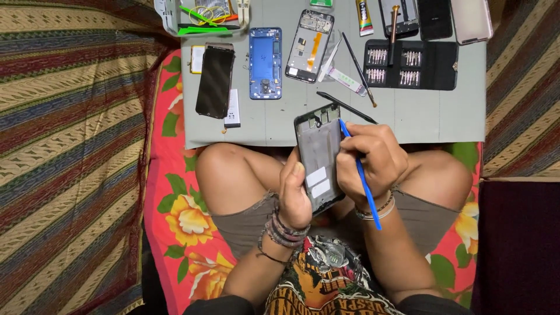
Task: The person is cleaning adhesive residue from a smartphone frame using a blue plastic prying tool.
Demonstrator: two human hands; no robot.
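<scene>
My left hand (294, 189) grips a dark phone frame (319, 153) from its left edge, held upright over my lap. Two white stickers sit on its lower half. My right hand (370, 160) holds a thin blue pry tool (361, 178) like a pen, its tip touching the frame's upper right edge.
A grey work mat (408, 111) lies ahead with a black phone screen (214, 80), a blue phone frame (265, 63), an opened phone chassis (309, 45), black tweezers (347, 107), a screwdriver bit case (410, 64), a glue tube (364, 16) and more phones at the back right.
</scene>
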